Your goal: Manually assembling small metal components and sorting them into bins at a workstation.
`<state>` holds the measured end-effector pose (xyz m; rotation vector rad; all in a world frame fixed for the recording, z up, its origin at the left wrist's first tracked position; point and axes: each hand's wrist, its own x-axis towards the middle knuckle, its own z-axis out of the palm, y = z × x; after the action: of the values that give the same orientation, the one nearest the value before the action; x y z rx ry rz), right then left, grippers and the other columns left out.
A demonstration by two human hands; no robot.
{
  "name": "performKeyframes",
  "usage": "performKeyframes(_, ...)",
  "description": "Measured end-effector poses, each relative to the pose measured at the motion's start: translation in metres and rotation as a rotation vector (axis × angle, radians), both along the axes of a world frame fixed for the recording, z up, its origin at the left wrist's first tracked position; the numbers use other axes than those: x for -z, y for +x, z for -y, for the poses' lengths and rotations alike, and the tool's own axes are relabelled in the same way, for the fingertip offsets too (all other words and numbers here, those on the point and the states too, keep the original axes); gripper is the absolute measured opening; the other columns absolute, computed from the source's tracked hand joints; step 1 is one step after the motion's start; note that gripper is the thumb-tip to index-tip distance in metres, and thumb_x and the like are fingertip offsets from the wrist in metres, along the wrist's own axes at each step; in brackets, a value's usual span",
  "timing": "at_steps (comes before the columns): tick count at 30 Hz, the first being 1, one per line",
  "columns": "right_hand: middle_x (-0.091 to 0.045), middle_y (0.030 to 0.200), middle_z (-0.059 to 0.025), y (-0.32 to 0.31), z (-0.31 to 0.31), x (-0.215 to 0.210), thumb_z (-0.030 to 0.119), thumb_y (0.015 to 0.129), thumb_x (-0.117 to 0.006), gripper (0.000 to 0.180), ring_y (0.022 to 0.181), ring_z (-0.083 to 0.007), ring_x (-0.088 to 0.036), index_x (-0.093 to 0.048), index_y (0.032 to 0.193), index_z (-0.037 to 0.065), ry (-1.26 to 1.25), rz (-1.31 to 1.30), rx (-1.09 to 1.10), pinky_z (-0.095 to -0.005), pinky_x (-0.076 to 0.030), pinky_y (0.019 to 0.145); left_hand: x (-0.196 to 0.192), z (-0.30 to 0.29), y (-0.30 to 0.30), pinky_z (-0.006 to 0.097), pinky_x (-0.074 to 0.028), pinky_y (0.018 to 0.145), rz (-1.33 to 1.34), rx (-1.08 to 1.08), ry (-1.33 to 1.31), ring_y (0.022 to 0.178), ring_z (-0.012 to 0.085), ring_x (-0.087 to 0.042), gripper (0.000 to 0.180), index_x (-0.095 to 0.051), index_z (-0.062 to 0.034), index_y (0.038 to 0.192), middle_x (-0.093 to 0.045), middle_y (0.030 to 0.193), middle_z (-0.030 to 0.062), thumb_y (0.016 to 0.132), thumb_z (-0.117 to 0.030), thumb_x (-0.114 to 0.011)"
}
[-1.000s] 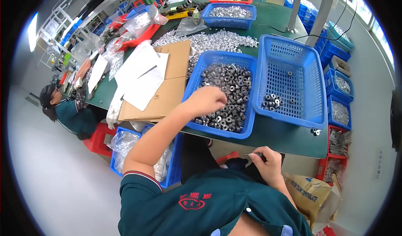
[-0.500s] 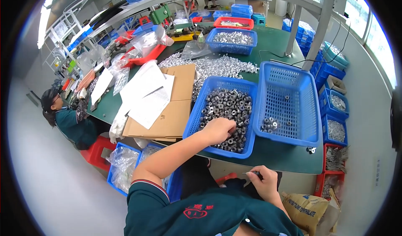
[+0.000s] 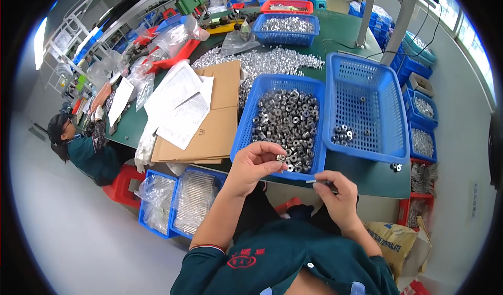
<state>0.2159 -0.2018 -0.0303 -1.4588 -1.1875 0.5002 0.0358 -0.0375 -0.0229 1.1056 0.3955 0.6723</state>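
Note:
Between thumb and forefinger, my left hand (image 3: 259,165) pinches a small round metal part (image 3: 281,158) over the near edge of a blue basket (image 3: 245,118). That basket is filled with dark, ring-shaped metal parts (image 3: 285,118) with holes in the middle. Lower and to the right, my right hand (image 3: 338,194) is closed around a thin tool with a slim pale metal tip (image 3: 311,181); its handle is mostly hidden by the fingers. The tip points left, a little apart from the part in my left hand.
A second blue basket (image 3: 402,122) to the right holds several ring parts. Cardboard (image 3: 222,132) and papers (image 3: 183,118) lie left. Shiny metal pieces (image 3: 277,62) are heaped behind. Near my left elbow stand blue crates (image 3: 173,227). Another person (image 3: 86,148) sits far left.
My left hand has come out of the full basket toward me and now pinches a metal part. My right hand has risen toward it with the tool. The view has shifted slightly.

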Motion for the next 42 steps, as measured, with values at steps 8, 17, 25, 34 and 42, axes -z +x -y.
performKeyframes(8, -0.07, 0.091, -0.0103, -0.018, -0.021, -0.014, -0.006, 0.087, -0.065, 0.018, 0.076, -0.0152, -0.068, -0.064, 0.104, -0.002, 0.135, 0.111, -0.13, -0.0264, -0.054, 0.068, 0.012, 0.019, -0.015, 0.029, -0.056, 0.084, -0.023, 0.026, 0.012, 0.092, 0.0141, -0.067, 0.023, -0.065, 0.0003, 0.108, -0.066, 0.106, 0.0057, 0.086, 0.006, -0.066)
performKeyframes(17, -0.069, 0.085, -0.0111, -0.025, -0.025, -0.011, -0.003, 0.084, -0.069, 0.016, 0.07, -0.0182, -0.068, -0.066, 0.099, 0.0, 0.146, 0.289, -0.124, -0.0275, -0.053, 0.062, 0.021, 0.028, -0.017, 0.028, -0.055, 0.082, -0.097, -0.013, 0.152, 0.09, 0.0154, -0.067, 0.022, -0.064, 0.0025, 0.111, -0.063, 0.108, 0.0078, 0.089, 0.007, -0.064)
performKeyframes(25, -0.064, 0.066, -0.0071, -0.023, -0.03, -0.018, 0.009, 0.083, -0.074, 0.01, 0.055, -0.0181, -0.061, -0.067, 0.087, 0.002, 0.14, 0.314, -0.049, -0.0283, -0.046, 0.052, 0.014, 0.036, -0.018, 0.029, -0.056, 0.085, -0.147, 0.011, 0.14, 0.093, 0.0164, -0.067, 0.026, -0.063, 0.0035, 0.117, -0.064, 0.109, 0.0085, 0.091, 0.007, -0.061)
performKeyframes(34, -0.062, 0.064, -0.0065, -0.019, -0.031, -0.018, 0.009, 0.082, -0.075, 0.011, 0.052, -0.0182, -0.058, -0.066, 0.084, 0.003, 0.151, 0.19, 0.058, -0.0284, -0.044, 0.049, 0.021, 0.036, -0.015, 0.028, -0.054, 0.079, 0.03, -0.032, -0.194, 0.089, 0.016, -0.066, 0.02, -0.064, -0.0007, 0.11, -0.067, 0.101, 0.0085, 0.091, 0.003, -0.06)
performKeyframes(42, -0.066, 0.076, -0.007, -0.025, -0.029, -0.016, 0.009, 0.082, -0.075, 0.012, 0.059, -0.0163, -0.058, -0.066, 0.088, 0.002, 0.165, 0.218, -0.065, -0.028, -0.045, 0.055, 0.011, 0.039, -0.015, 0.027, -0.053, 0.077, 0.233, -0.041, -0.629, 0.09, 0.0165, -0.066, 0.017, -0.063, -0.0032, 0.106, -0.068, 0.101, 0.0088, 0.089, 0.001, -0.063)
